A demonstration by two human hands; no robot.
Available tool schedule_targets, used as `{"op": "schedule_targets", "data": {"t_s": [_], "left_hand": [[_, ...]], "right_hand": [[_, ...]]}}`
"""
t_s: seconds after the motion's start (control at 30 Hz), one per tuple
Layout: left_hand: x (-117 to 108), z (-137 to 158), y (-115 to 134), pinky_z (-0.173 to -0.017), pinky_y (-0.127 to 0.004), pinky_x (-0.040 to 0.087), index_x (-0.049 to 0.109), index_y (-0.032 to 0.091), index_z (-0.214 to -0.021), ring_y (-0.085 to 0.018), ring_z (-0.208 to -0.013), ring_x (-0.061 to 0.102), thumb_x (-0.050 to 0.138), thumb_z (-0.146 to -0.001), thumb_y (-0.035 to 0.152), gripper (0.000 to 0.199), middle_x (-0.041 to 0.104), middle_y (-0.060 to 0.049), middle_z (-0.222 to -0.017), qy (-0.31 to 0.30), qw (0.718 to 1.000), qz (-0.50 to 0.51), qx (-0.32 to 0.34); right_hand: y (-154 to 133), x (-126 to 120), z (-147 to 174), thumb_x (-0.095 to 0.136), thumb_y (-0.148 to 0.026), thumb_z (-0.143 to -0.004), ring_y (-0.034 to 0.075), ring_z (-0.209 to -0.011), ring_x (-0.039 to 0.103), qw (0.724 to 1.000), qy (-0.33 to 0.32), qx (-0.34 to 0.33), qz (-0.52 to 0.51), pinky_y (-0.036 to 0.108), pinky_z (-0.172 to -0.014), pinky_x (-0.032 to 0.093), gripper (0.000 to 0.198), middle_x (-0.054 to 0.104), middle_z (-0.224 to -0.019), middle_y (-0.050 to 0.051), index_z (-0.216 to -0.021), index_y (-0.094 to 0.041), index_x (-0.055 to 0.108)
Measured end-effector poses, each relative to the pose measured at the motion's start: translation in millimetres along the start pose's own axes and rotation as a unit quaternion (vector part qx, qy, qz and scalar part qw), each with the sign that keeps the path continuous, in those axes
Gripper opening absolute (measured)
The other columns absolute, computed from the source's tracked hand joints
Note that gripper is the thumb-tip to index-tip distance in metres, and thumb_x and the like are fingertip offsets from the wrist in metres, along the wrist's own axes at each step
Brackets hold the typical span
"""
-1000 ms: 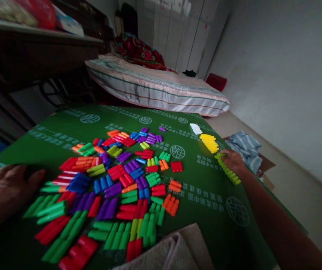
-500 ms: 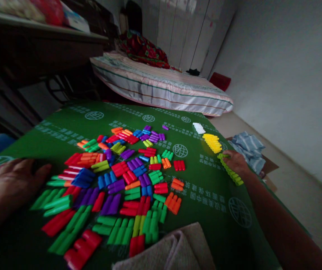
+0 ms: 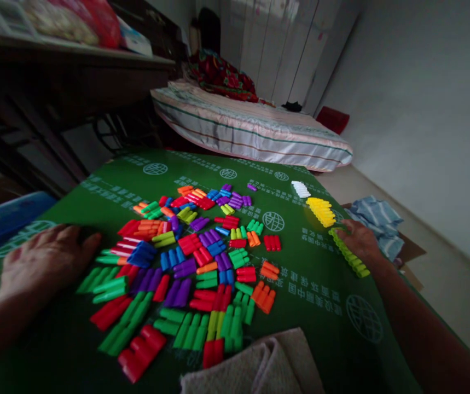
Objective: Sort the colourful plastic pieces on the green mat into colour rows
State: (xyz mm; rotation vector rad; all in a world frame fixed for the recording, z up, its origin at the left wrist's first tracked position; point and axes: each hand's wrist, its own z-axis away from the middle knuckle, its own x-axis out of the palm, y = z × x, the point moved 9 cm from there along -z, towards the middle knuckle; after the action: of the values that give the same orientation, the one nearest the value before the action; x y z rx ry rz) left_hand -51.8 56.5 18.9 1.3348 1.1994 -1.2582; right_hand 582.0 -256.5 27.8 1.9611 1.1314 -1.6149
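My left hand [image 3: 46,257] lies palm down on the green table, fingers stretched out, beside a spread of bullet-shaped plastic building blocks. Nothing is in it. At the table's right edge, my right hand [image 3: 358,238] has its fingers curled at the far end of a row of yellow-green blocks [image 3: 350,256]; the fingertips are partly hidden. Just beyond it lie a row of yellow blocks [image 3: 320,212] and a shorter row of white blocks [image 3: 301,189]. Red, orange, blue, purple and green blocks [image 3: 191,331] lie mixed across the middle.
A folded beige cloth [image 3: 259,364] rests at the near edge of the green table [image 3: 300,306]. Striped fabric [image 3: 376,224] sits on cardboard to the right. A blue stool-like object [image 3: 17,216] stands at left. Beyond are a bed [image 3: 255,128] and a dark desk [image 3: 74,76].
The whole view has shifted, so things appear farther right. My left hand shows more fully, still flat on the table. My right hand stays at the yellow-green row.
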Motion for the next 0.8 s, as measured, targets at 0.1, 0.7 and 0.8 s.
{"op": "schedule_targets", "data": {"t_s": [0.1, 0.7, 0.8], "left_hand": [[-12.6, 13.2, 11.6, -0.106, -0.053, 0.032, 0.045, 0.011, -0.126, -0.038, -0.132, 0.036, 0.011, -0.086, 0.059, 0.072, 0.04, -0.02, -0.142, -0.013, 1.0, 0.001, -0.008], [-15.0, 21.1, 13.0, -0.106, -0.05, 0.033, 0.048, 0.012, -0.124, -0.035, -0.132, 0.037, 0.016, -0.089, 0.054, 0.064, 0.044, -0.018, -0.14, 0.035, 0.999, 0.014, 0.015], [-14.1, 21.6, 11.8, -0.106, -0.05, 0.033, 0.048, 0.012, -0.124, -0.034, -0.132, 0.037, 0.015, -0.089, 0.055, 0.064, 0.045, -0.017, -0.139, 0.039, 0.999, 0.013, 0.017]], "right_hand": [[-21.6, -6.6, 2.8, 0.054, -0.034, -0.083, 0.029, -0.1, 0.066, 1.0, 0.023, -0.02, -0.003, 0.042, -0.089, 0.05, 0.036, 0.068, -0.114, 0.015, -0.112, -0.017, 0.067], [-354.8, 51.4, 22.9, 0.053, -0.026, -0.089, 0.021, -0.107, 0.064, 0.96, -0.178, -0.213, -0.018, 0.027, -0.086, 0.047, 0.026, 0.071, -0.114, 0.009, -0.111, -0.023, 0.068], [-372.6, 62.0, 19.6, 0.055, -0.023, -0.087, 0.022, -0.107, 0.065, 0.964, -0.191, -0.183, -0.001, 0.029, -0.088, 0.047, 0.027, 0.071, -0.113, 0.011, -0.11, -0.02, 0.069]]}}
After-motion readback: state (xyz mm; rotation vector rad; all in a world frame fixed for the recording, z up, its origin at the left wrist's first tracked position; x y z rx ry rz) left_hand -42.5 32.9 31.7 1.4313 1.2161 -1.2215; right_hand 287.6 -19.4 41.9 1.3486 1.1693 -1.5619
